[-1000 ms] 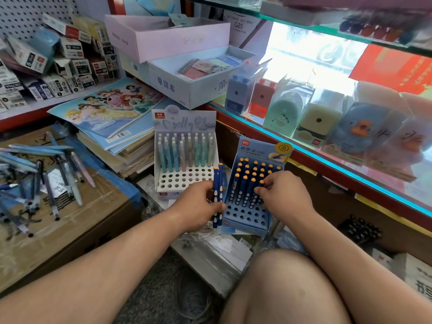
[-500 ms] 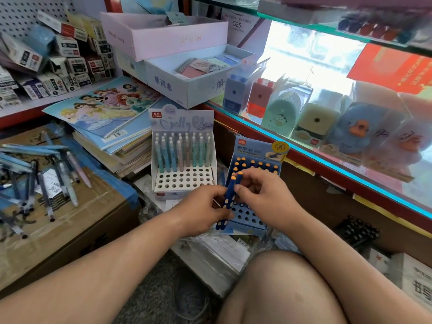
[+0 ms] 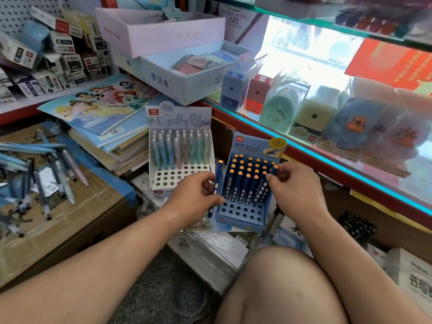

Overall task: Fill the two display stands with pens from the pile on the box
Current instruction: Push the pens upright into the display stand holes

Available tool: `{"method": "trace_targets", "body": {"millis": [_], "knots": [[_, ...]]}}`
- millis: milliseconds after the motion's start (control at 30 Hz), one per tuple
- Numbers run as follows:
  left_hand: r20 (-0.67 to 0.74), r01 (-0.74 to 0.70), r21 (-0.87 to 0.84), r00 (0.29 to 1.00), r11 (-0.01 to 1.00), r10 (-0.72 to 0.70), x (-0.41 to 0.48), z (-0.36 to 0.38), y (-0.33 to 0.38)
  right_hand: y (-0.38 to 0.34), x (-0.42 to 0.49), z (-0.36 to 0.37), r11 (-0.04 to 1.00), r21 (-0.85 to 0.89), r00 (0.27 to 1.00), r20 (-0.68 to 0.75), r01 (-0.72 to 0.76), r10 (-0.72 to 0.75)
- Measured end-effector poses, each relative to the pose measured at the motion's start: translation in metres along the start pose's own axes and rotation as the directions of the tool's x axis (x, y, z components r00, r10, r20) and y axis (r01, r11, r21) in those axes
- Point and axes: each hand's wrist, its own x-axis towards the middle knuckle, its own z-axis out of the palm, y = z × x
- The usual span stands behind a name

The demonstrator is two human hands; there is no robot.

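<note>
Now gripping a blue pen upright, cap up, in the left hand, just left of the blue stand; pinching a second pen by its cap with the right hand at the stand's right edge. Empty holes between both hands; pile on the box well off to the left.

Bright, flat daylight. Main source is a blown-out white patch behind the glass shelf, upper right, with detail clipped. Cyan glare line along that shelf's edge. Shadows are soft, darkest on the floor at the bottom. Wide-angle bowing at the frame edges; pegboard leans. Pile of pens and small boxes at left are smeared. Display stands at centre are sharp.
</note>
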Motion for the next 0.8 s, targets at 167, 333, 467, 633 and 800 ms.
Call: {"method": "trace_targets", "body": {"millis": [167,333,467,633,800], "knots": [[-0.015,-0.014,0.015,1.000,1.000,0.014,0.001,0.001,-0.003,-0.001,0.001,0.000,1.000,-0.014,1.000,0.014,-0.024,0.024],[-0.011,-0.031,0.022,0.999,0.999,0.031,0.001,0.000,-0.002,0.001,0.002,0.001,0.996,-0.083,1.000,0.018,-0.021,0.023],[-0.003,-0.038,0.027,0.999,0.999,0.038,0.000,0.000,-0.001,0.003,0.003,0.003,0.994,-0.106,0.998,0.062,-0.018,0.024],[-0.004,-0.029,0.029,1.000,0.999,0.029,-0.001,0.002,-0.001,0.003,0.009,0.010,0.976,-0.220,0.995,0.096,0.004,0.017],[0.007,-0.031,0.032,0.999,0.999,0.031,-0.003,0.003,0.000,0.008,0.010,0.014,0.954,-0.299,0.986,0.148,-0.031,0.078]]}}
